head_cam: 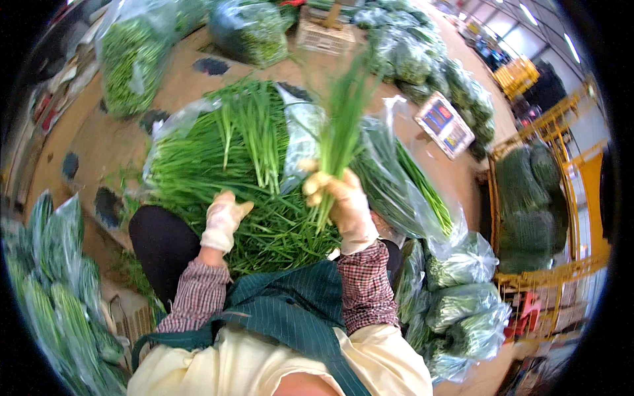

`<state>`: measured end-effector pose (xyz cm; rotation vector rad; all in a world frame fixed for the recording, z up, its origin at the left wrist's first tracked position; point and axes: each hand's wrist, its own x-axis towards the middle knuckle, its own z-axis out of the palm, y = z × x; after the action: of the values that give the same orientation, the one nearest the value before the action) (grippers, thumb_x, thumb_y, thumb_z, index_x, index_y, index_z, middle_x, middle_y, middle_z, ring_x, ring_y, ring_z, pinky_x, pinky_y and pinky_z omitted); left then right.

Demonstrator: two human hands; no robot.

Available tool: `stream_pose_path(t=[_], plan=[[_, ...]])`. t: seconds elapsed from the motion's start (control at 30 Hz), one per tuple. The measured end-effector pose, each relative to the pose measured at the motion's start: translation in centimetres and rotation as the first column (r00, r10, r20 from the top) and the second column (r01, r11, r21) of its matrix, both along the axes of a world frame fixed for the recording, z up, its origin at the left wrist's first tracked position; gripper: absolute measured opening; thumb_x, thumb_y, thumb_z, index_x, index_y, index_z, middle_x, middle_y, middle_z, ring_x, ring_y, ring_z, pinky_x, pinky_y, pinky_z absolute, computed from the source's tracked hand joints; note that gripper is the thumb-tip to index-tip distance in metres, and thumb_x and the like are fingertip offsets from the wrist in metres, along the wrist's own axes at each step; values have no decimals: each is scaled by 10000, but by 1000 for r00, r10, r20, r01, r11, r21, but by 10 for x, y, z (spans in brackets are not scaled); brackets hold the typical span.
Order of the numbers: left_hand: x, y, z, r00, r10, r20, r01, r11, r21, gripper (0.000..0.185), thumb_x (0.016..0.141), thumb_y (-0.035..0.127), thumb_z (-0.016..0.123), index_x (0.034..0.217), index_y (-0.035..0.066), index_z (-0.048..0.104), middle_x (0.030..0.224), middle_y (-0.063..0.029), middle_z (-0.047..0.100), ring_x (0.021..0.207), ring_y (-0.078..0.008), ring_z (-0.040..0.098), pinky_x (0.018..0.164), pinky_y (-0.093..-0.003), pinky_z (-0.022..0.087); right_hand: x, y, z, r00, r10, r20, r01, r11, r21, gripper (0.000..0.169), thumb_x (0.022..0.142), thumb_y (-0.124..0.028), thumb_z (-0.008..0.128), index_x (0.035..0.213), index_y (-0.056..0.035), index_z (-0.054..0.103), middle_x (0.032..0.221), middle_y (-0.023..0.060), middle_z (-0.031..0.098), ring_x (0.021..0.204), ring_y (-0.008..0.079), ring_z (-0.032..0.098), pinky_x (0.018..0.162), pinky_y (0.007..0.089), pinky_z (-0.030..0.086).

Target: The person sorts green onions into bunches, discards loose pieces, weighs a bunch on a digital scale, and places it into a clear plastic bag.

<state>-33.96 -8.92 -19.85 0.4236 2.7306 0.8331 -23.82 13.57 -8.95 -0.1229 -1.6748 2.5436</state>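
Observation:
My right hand (346, 208), in a pale glove, grips a bunch of garlic chives (342, 133). The bunch stands upright, its leaf tips blurred and its cut ends below my fist. My gloved left hand (225, 218) is at the near edge of a large heap of chives (198, 153), thumb apart from the fingers, with nothing seen in it. Across that heap lie several straightened chives (260, 133), on a spread clear plastic bag (302, 133). Loose chive leaves (282, 232) fill the space between my knees.
To the right lies a clear bag of chives (391, 183), with a white digital scale (444, 124) beyond it. Filled bags (465, 307) are stacked at my right, more bagged greens (64, 307) at my left. A yellow metal cage cart (559, 267) and a plastic crate (324, 37) stand farther off.

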Motion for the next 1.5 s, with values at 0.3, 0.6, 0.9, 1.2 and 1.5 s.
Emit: stream_pose_path(t=[0.3,0.6,0.9,1.2,1.5], plan=[[11,149,44,841,-338,-423,540,583,607,546,880,209,618,1308,-11,362,1156,-157,538,1070,-245,504,889,-363,423,6,3,30,891,80,-446,453,-209,867,579,697,-19,600,1262,-11,471,844,140,575,730,315,593,636,391,496],[-42,351,120,713,-672,198,-20,262,965,242,846,216,678,1003,37,635,813,-40,621,673,-142,570,673,-259,515,48,174,38,866,-179,-467,445,-147,883,363,765,-54,664,1104,-41,536,895,180,605,827,369,608,683,430,495],[-87,277,149,703,-709,51,285,347,893,384,860,189,626,1183,4,533,969,-51,622,834,-134,575,776,-289,457,181,332,-37,562,-791,241,-634,-224,740,359,695,-308,760,972,-97,676,968,189,668,907,339,657,780,436,532],[-216,30,78,1000,-15,14,6,865,501,163,837,221,600,789,67,619,622,-1,557,553,-100,511,521,-251,396,47,72,2,940,-181,-291,205,-384,900,62,873,-141,619,825,-116,650,647,92,598,544,259,576,495,341,456],[-101,60,-20,939,275,-207,-260,961,95,265,784,249,641,945,40,617,972,-221,629,931,-373,607,789,-457,486,-118,-62,-120,836,-546,58,-78,-14,997,982,706,-482,762,1394,51,307,915,208,627,784,310,657,672,413,549]])
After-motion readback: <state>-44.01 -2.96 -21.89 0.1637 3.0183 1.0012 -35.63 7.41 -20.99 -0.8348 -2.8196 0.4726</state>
